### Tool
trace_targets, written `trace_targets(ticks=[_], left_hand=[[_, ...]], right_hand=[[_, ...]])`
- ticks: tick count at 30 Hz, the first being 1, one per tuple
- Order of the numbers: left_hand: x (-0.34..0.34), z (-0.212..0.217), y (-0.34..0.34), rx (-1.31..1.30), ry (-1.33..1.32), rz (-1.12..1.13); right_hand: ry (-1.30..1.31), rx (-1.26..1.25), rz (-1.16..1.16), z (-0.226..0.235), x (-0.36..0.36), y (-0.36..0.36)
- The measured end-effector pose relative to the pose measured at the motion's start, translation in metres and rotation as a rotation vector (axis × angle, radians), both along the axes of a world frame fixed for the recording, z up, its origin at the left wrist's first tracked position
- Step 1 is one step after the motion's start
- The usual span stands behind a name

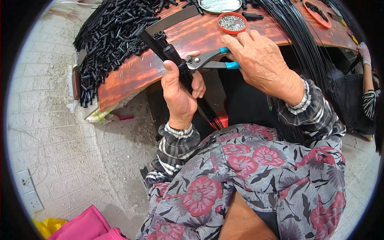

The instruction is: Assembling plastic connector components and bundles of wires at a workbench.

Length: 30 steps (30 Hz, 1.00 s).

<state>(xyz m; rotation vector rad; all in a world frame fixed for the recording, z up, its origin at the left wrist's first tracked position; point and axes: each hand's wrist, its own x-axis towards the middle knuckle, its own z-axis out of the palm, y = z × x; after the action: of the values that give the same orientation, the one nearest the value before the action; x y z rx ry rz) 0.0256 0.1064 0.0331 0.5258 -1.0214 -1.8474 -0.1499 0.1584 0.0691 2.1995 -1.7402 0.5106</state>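
Note:
My left hand (178,90) is wrapped round a bundle of thin black rods (212,113) and steadies a black tubular fitting (173,54) at its upper part. The rods slant down from there toward my lap. In my right hand (264,60) are metal pliers (208,60) with blue grips, their handles apart. The jaws of the pliers meet the lower side of the fitting, just by my left fingers. Whether they pinch a small part there is too fine to make out.
A heap of black plastic sleeves (114,44) covers the left of the reddish wooden table (128,82). Behind are a flat metal bar (174,19), a red dish of small metal pieces (220,28) and a round tray (220,5). Long black rods (298,36) hang over the right edge, near another person's gloved hand (364,54).

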Motion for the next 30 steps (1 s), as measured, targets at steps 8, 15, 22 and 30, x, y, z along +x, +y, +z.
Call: trace_targets(ticks=[8, 15, 22, 30], left_hand=[[-0.002, 0.001, 0.006, -0.018, -0.025, 0.03], [0.0, -0.006, -0.004, 0.012, -0.053, 0.067], [0.006, -0.008, -0.01, -0.018, -0.051, 0.022], [0.007, -0.005, -0.009, -0.044, -0.026, -0.01]], right_hand=[[0.135, 0.002, -0.075, 0.012, 0.005, 0.006], [-0.211, -0.006, 0.062, -0.028, 0.01, 0.0], [-0.092, 0.194, 0.017, 0.007, 0.001, 0.002], [0.148, 0.076, 0.076, 0.015, 0.009, -0.008]])
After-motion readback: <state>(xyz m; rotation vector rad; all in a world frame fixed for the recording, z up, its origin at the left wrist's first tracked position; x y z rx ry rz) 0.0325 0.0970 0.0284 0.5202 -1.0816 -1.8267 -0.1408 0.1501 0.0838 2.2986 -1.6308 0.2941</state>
